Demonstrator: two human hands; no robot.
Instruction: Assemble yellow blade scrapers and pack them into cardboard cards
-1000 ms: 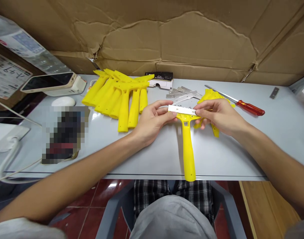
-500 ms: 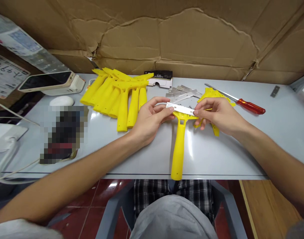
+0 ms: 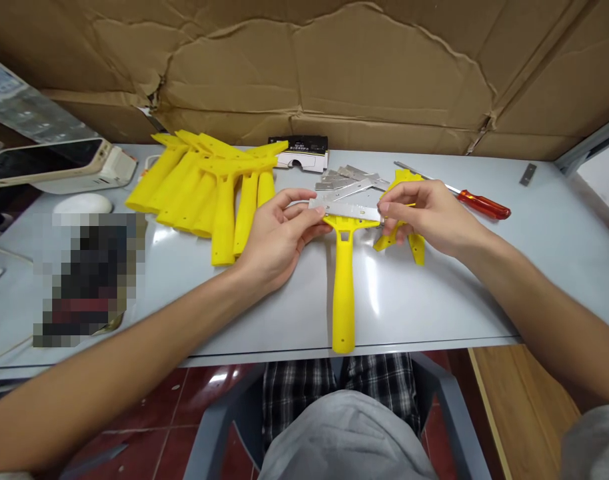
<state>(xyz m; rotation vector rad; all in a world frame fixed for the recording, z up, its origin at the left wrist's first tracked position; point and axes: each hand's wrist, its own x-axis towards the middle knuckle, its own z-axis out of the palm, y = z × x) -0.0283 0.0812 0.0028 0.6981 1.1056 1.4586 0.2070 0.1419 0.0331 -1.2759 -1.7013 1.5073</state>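
A yellow scraper handle [image 3: 343, 287] lies with its wide head away from me and its grip toward the table's front edge. Across the head rests a flat metal scraper blade [image 3: 347, 209] with small slots. My left hand [image 3: 284, 233] is closed, pinching the blade's left end and the corner of the head, thumb on top. At the blade's right end, the thumb and fingertips of my right hand [image 3: 424, 217] are pinched together; its other fingers are curled. Behind the blade is a loose pile of metal blades [image 3: 352, 180]. Yellow plastic head pieces [image 3: 417, 248] lie partly hidden under my right hand.
Several yellow scraper handles [image 3: 222, 220] are piled at the left. A black-and-white box [image 3: 302, 153] stands by the cardboard wall [image 3: 384, 73]. A red-handled screwdriver [image 3: 484, 204] and a single blade [image 3: 528, 175] lie right; a white mouse [image 3: 82, 205] sits left.
My right thumb has shifted from the blade's top face to its right end. The blade's glare has dulled as its angle changed. The camera view has swung slightly right.
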